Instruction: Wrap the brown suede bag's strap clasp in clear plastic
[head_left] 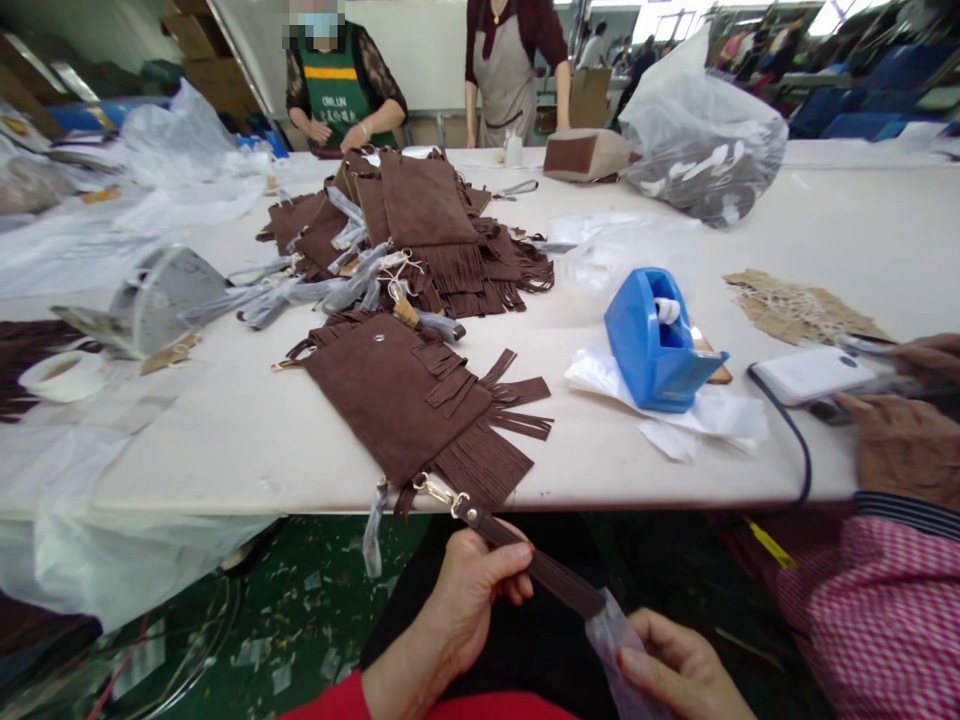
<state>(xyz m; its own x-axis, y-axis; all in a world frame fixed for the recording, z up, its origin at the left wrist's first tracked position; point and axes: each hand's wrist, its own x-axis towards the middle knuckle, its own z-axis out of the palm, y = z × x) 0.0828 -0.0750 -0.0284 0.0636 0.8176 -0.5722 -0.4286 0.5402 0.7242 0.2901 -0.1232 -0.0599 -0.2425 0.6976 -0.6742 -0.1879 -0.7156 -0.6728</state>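
The left hand is closed in a pinch, thumb on top and fingers beneath, on a flat dark brown leather-look strap just off the near edge of a long white table. The right hand, thumb and fingers drawn together, pinches a clear, crinkled plastic sleeve around the strap's near right end. From the left hand the strap runs far and left to a gold-coloured metal clasp at the table's near edge, by the near corner of a dark brown, fringed suede-like bag, which lies flat with its fringe toward the right. A small plastic-wrapped strip hangs over the edge beside that corner. Close beyond the bag spreads a heap of similar brown fringed bags, leaving little room on the far side. To the right, a stretch of tabletop separates the fringe from crumpled white paper and a blue plastic tape dispenser on it; another stretch reaches left toward a white roll of tape. At the right, a co-worker's pink-checked sleeve crosses the table edge, well apart from the strap
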